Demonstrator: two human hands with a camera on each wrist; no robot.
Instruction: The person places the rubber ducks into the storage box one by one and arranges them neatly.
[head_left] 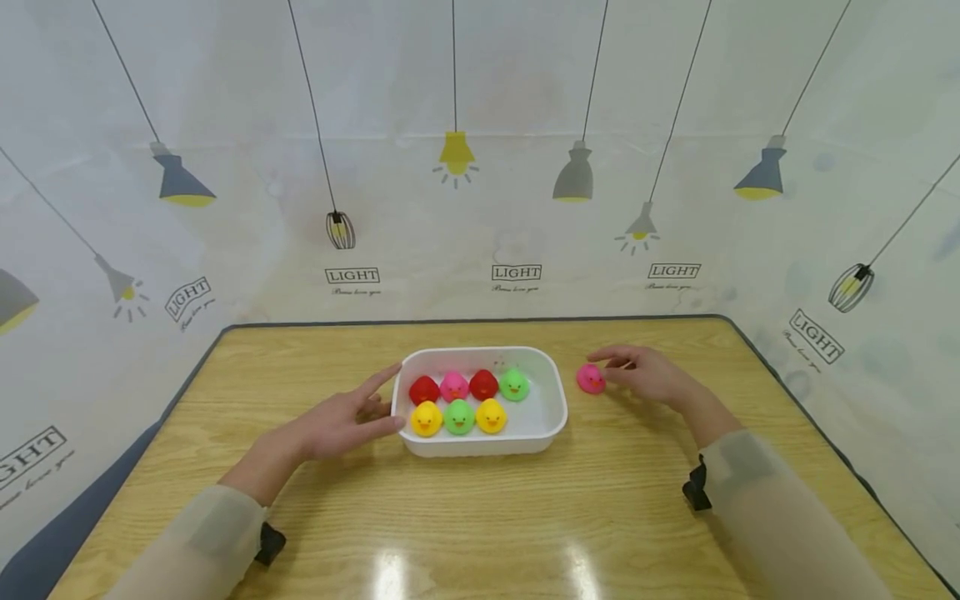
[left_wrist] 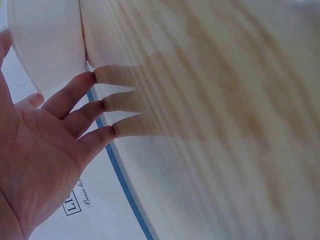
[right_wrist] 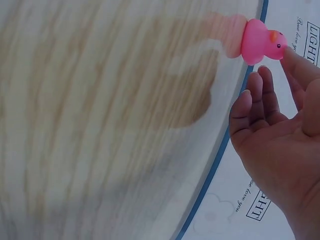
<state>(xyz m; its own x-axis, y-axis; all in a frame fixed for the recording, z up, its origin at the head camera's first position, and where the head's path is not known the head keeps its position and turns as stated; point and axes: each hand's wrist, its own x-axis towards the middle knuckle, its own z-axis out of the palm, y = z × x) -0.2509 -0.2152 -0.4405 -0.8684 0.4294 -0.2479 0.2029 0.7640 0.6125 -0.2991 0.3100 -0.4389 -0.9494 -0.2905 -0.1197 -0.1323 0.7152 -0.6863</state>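
Observation:
A white plastic tub [head_left: 480, 446] holds several small toy ducks in two rows: red, pink and green behind, yellow and green in front. My left hand [head_left: 341, 425] spans the tub's left end, index finger and thumb at its rim. In the left wrist view, the other three fingertips of that hand [left_wrist: 50, 135] rest on the table beside the tub [left_wrist: 47, 45]. A pink toy duck [head_left: 590, 378] sits on the table right of the tub. My right hand [head_left: 652, 379] is at this duck, thumb tip at its head in the right wrist view, the other fingers loosely bent.
The wooden table [head_left: 480, 525] has a dark edge along the back and sides. Behind it hangs a pale backdrop [head_left: 405, 183] printed with lamps. Dark wrist mounts [head_left: 697, 486] sit at both sleeves. Inside the tub, bare floor [head_left: 536, 408] shows at the right end.

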